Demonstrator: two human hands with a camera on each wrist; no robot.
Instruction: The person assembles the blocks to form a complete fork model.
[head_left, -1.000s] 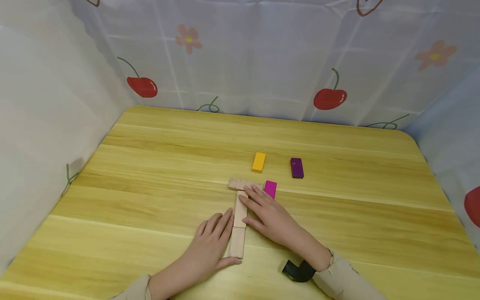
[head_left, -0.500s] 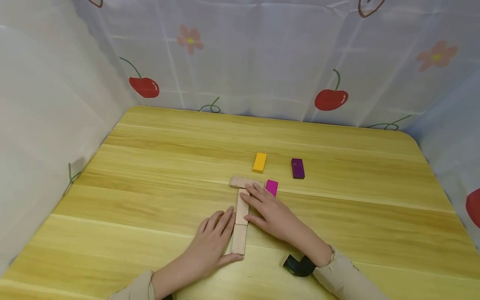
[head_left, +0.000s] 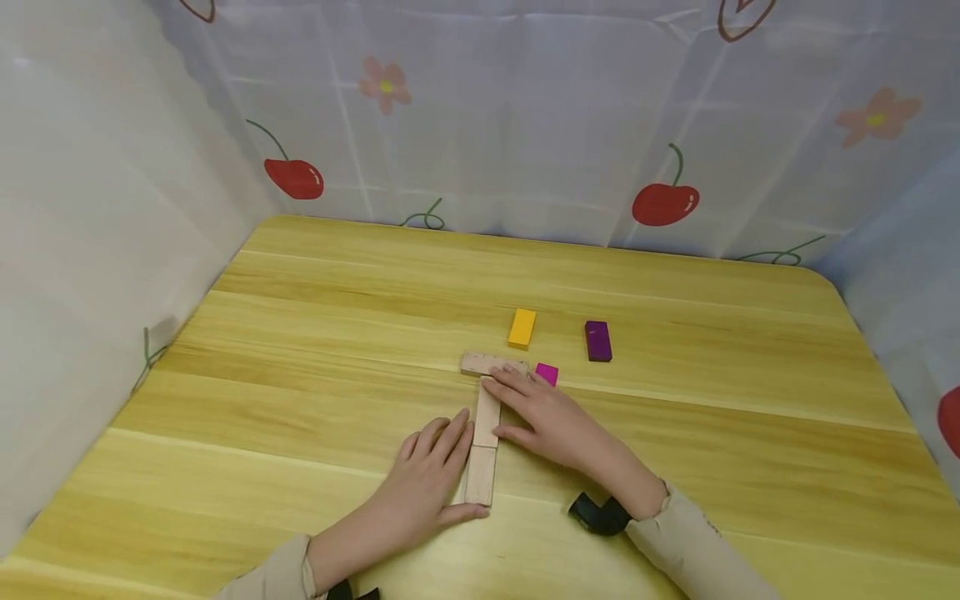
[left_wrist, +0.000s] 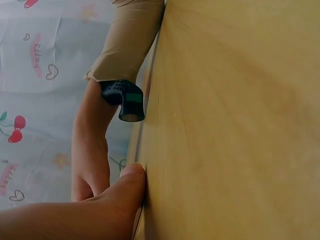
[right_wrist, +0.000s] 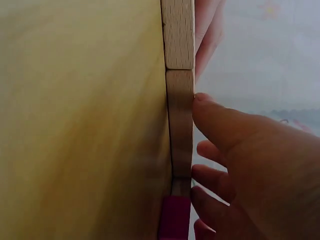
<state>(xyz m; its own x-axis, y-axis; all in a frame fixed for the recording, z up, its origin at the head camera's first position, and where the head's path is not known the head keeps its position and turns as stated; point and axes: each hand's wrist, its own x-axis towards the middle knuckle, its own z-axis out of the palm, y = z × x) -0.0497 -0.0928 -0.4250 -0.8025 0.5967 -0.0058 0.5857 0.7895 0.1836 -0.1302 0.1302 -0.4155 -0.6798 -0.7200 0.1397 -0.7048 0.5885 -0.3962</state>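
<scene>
Three plain wooden blocks form a T on the table: a crosswise block [head_left: 475, 363] at the far end, a middle block [head_left: 487, 425] and a near block [head_left: 480, 477] in line below it. My left hand [head_left: 420, 483] lies along their left side, its thumb at the near block's front end. From the right, my right hand [head_left: 551, 421] rests fingertips on the crosswise and middle blocks, with the thumb at the middle block's right edge. In the right wrist view, thumb and fingers touch the middle block [right_wrist: 180, 125] along its top. A pink block [head_left: 547, 373] is partly hidden by the right hand.
A yellow block [head_left: 522, 328] and a purple block [head_left: 598, 342] lie farther back on the wooden table [head_left: 300, 350]. A black wrist-worn device [head_left: 600, 514] sits at the right wrist. A cherry-patterned curtain [head_left: 495, 125] stands behind the table.
The T of wooden blocks has slid slightly away from me, both hands moving along with it. My right hand covers more of the pink block. Yellow and purple blocks stay put.
</scene>
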